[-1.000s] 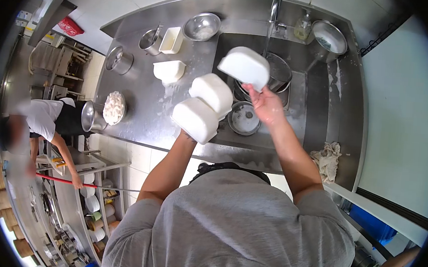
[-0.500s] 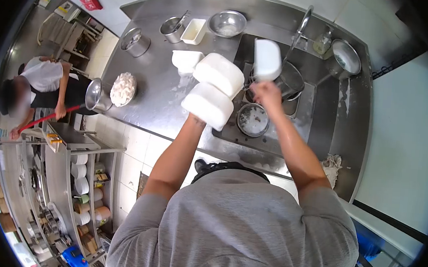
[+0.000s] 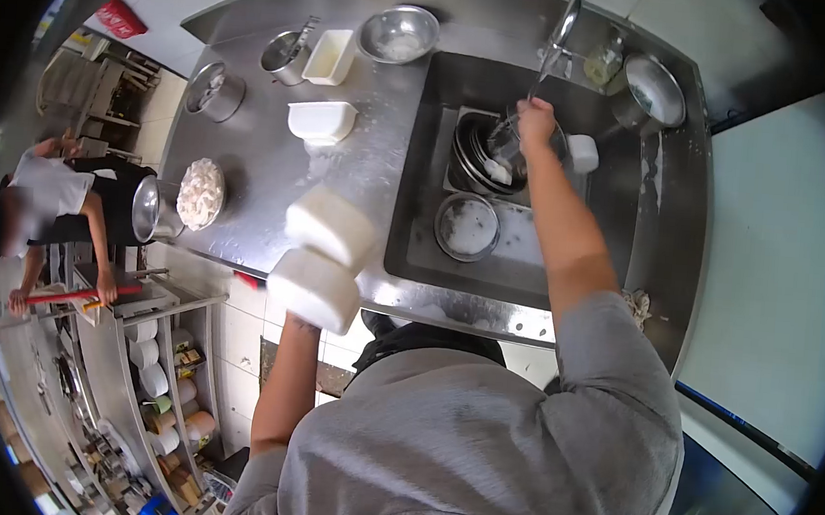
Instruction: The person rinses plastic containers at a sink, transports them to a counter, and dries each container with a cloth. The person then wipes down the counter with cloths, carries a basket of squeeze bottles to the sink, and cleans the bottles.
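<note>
Two white containers point(image 3: 321, 261) sit together on my left hand point(image 3: 303, 321), over the front edge of the steel counter; its fingers are hidden beneath them. Over the sink point(image 3: 413, 248), just under the faucet point(image 3: 559, 33), my right hand point(image 3: 536, 123) is closed at the upper rim of a metal pot point(image 3: 508, 147); what its fingers grip is unclear. Stacked round pans lie below that hand, with a white lump inside. Right of the pot, a white container point(image 3: 582, 154) rests in the sink. A round pan with foamy water point(image 3: 467, 227) stands nearer me.
Along the counter's back are a metal bowl point(image 3: 398, 35), a cream tub point(image 3: 330, 57) and metal pots. A white tub point(image 3: 322, 120) stands mid-counter. At left is a bowl of white pieces point(image 3: 201, 194). Beyond, another person point(image 3: 54, 189) holds a red-handled tool.
My left hand and its two containers have moved left and toward me. The third white container has left my right hand and lies in the sink; that hand has moved up to the faucet area.
</note>
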`<state>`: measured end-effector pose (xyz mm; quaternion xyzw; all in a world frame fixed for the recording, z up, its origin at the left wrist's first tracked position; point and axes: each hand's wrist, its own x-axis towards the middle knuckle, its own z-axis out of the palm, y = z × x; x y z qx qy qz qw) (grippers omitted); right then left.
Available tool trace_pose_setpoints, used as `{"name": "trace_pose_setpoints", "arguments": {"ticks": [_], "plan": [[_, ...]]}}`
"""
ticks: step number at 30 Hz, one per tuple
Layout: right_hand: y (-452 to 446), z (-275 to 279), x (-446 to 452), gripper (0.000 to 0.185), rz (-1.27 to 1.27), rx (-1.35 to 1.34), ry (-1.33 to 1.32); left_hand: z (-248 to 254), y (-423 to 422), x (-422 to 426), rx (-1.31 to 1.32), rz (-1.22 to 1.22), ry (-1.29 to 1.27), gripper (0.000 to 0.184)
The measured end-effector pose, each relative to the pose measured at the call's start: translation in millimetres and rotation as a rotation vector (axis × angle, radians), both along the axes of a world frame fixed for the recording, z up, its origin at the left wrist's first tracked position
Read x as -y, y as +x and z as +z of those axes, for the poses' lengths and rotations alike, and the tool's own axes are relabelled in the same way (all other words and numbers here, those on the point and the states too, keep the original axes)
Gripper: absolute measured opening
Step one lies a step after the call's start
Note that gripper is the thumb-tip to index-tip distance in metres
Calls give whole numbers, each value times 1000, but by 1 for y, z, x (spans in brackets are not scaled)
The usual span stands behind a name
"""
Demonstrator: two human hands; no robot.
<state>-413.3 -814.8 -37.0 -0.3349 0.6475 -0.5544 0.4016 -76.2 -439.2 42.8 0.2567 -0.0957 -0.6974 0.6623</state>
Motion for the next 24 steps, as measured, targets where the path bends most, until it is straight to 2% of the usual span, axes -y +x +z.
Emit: {"name": "trace_pose_setpoints", "arguments": {"ticks": [1,2,3,4,7,9,10,11,12,15,18,20,22,24], "plan": [[-11,-5,4,31,107,192,66,-2,7,-13,-156,-16,8,53],[-22,-2,9,30,213,387,128,-10,17,-28,-115,-13,-10,53],[-28,8,10,29,317,586,186,4,13,-33,-13,32,21,51],[-28,16,8,22,491,536,216,12,14,-37,36,54,48,50],[-35,7,11,18,455,91,131,16,17,-58,12,74,112,50],[-72,-23,25,28,131,-646,-122,16,20,-68,4,87,150,50],[-103,-74,43,30,38,-514,-178,16,21,-72,2,93,170,50],[-120,-49,27,30,80,-894,9,17,21,-73,1,101,187,50],[-138,-53,25,29,117,-962,122,17,20,-73,-2,107,203,50],[-208,-144,35,29,605,-1345,372,14,13,-69,-23,110,252,50],[-199,-150,-3,28,551,-1258,540,9,4,-56,-37,95,297,50],[-189,-166,-30,28,435,-1407,549,3,-2,-45,-41,74,316,50],[-186,-187,-57,29,353,-1376,565,-2,-8,-33,-48,46,339,50],[-193,-209,-91,31,292,-1178,581,-5,-13,-22,-53,19,359,49]]}}
